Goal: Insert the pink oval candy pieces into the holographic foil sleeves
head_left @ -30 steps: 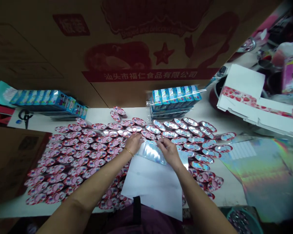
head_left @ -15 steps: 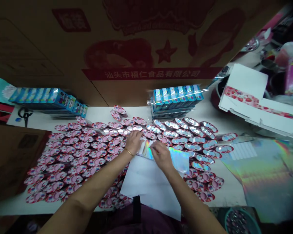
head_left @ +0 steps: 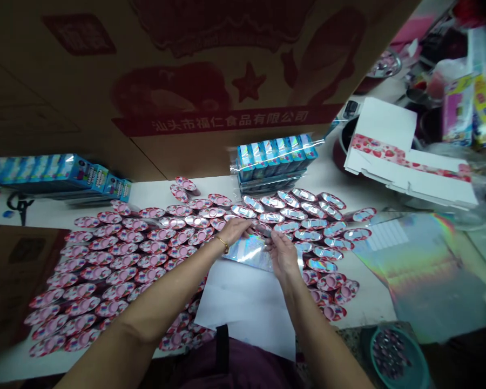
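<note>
Open left hand (head_left: pixel 235 229) pins the foil (head_left: pixel 247 253) flat while the right hand (head_left: pixel 282 254) pinches its edge taut, among pink lids (head_left: pixel 123 275) on the bench (head_left: pixel 372 302).

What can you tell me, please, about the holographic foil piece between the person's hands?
The holographic foil piece is a thin, silvery, rainbow-glinting sheet, plastic-looking and slightly creased. It lies nearly flat, its lower edge resting on a white paper sheet. The left hand touches its upper edge and the right hand presses on its right part. Pink-and-silver oval packs lie along its upper edge. Whether it is a pouch or one layer cannot be told.
</note>
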`<state>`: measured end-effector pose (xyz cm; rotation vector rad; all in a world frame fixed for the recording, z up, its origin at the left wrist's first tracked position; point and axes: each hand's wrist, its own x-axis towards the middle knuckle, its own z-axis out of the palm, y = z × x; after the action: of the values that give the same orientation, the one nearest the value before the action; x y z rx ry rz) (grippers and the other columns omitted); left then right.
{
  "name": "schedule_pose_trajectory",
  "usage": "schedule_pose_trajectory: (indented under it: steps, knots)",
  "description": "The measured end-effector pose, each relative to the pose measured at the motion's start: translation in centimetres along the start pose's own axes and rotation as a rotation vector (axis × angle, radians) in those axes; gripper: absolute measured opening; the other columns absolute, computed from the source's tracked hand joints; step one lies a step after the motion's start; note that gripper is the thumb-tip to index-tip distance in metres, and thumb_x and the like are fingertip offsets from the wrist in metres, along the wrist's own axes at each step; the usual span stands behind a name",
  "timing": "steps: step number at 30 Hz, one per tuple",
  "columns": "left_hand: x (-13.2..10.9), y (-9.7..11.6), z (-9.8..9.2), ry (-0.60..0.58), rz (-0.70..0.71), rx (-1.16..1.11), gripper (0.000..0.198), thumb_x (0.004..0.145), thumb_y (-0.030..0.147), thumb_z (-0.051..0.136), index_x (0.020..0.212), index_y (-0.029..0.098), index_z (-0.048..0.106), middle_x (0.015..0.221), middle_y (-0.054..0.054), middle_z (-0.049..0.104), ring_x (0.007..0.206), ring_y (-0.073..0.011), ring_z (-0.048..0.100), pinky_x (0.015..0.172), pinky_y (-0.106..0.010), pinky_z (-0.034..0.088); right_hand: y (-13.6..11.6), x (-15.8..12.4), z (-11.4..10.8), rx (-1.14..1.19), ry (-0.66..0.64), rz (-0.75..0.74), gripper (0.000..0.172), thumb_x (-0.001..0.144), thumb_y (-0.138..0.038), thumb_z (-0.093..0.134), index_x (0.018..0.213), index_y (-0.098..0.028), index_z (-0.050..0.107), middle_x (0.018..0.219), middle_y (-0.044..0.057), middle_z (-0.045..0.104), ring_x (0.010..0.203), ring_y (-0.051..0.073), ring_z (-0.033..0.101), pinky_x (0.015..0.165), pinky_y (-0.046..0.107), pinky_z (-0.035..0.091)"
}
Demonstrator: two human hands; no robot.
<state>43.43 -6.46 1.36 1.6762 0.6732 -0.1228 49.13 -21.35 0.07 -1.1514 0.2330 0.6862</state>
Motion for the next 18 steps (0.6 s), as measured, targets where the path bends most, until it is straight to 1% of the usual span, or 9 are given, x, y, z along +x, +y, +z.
schedule_pose_trajectory:
  steps: [2,4,6,9,11,13,15,16,18]
  knots:
    - [0.6,0.0,0.7,0.054,-0.046,-0.112,0.028,0.070,0.037,0.056,0.077,0.011,0.063,0.062,-0.001,0.061,0.052,-0.0080,0.052,0.052,-0.020,0.040,-0.1,-0.1,0.2,0.036,0.013,0.012,0.028,0.055,-0.030,0.073,0.074,-0.017,0.059,0.058,-0.005,0.054,0.053,0.008,0.049,0.044,0.019,0.035]
    - [1.0,0.0,1.2,0.093,-0.062,-0.175,0.024,0.064,0.032,0.062,0.075,0.011,0.061,0.055,0.002,0.057,0.049,-0.0064,0.049,0.050,-0.018,0.038,-0.4,-0.3,0.3,0.066,0.010,0.018,0.027,0.054,-0.029,0.074,0.073,-0.017,0.059,0.059,-0.005,0.055,0.053,0.007,0.050,0.044,0.019,0.035]
    - [0.9,0.2,1.5,0.102,-0.098,-0.198,0.021,0.068,0.032,0.058,0.072,0.012,0.059,0.050,0.004,0.053,0.044,-0.0055,0.047,0.045,-0.017,0.034,-0.6,-0.4,0.4,0.084,-0.003,0.016,0.026,0.054,-0.028,0.074,0.072,-0.017,0.059,0.060,-0.005,0.056,0.053,0.007,0.050,0.045,0.019,0.035]
    - [0.6,0.7,1.5,0.082,-0.167,-0.155,0.030,0.074,0.040,0.050,0.065,0.012,0.058,0.043,0.004,0.048,0.036,-0.0041,0.038,0.037,-0.017,0.025,-0.7,-0.5,0.3,0.087,-0.007,0.013,0.027,0.053,-0.029,0.075,0.072,-0.017,0.060,0.060,-0.004,0.056,0.053,0.007,0.051,0.044,0.019,0.035]
    - [0.5,0.7,1.6,0.084,-0.171,-0.152,0.030,0.071,0.041,0.054,0.066,0.012,0.059,0.041,0.005,0.047,0.033,-0.0031,0.032,0.036,-0.017,0.022,-0.5,-0.5,0.2,0.080,0.001,0.022,0.028,0.053,-0.030,0.075,0.073,-0.017,0.060,0.061,-0.004,0.056,0.053,0.008,0.051,0.044,0.019,0.034]
    - [0.7,0.4,1.8,0.108,-0.130,-0.170,0.026,0.066,0.037,0.060,0.069,0.012,0.061,0.044,0.005,0.049,0.035,-0.0030,0.034,0.038,-0.017,0.025,-0.1,-0.4,0.0,0.040,0.012,0.019,0.030,0.053,-0.033,0.074,0.076,-0.017,0.060,0.062,-0.004,0.057,0.053,0.008,0.050,0.044,0.019,0.034]
    - [1.1,0.0,2.0,0.154,-0.089,-0.145,0.023,0.064,0.034,0.062,0.069,0.011,0.062,0.047,0.004,0.052,0.039,-0.0039,0.039,0.041,-0.017,0.030,0.5,-0.3,-0.2,-0.080,0.076,-0.045,0.029,0.057,-0.037,0.070,0.077,-0.017,0.061,0.059,-0.003,0.056,0.052,0.009,0.049,0.045,0.021,0.034]
    - [1.4,-0.2,2.2,0.183,-0.074,-0.099,0.023,0.065,0.034,0.062,0.068,0.011,0.062,0.048,0.004,0.053,0.041,-0.0046,0.041,0.043,-0.018,0.032,0.8,-0.1,-0.4,-0.181,0.128,-0.115,0.029,0.060,-0.039,0.068,0.077,-0.017,0.062,0.059,-0.002,0.056,0.053,0.010,0.049,0.046,0.022,0.035]
    - [1.9,-0.5,2.4,0.246,-0.038,0.053,0.023,0.067,0.035,0.060,0.067,0.012,0.064,0.050,0.003,0.055,0.046,-0.0065,0.045,0.047,-0.019,0.035,1.3,0.3,-0.6,-0.431,0.238,-0.321,0.027,0.065,-0.041,0.062,0.075,-0.016,0.063,0.063,0.001,0.058,0.059,0.013,0.051,0.055,0.026,0.039]
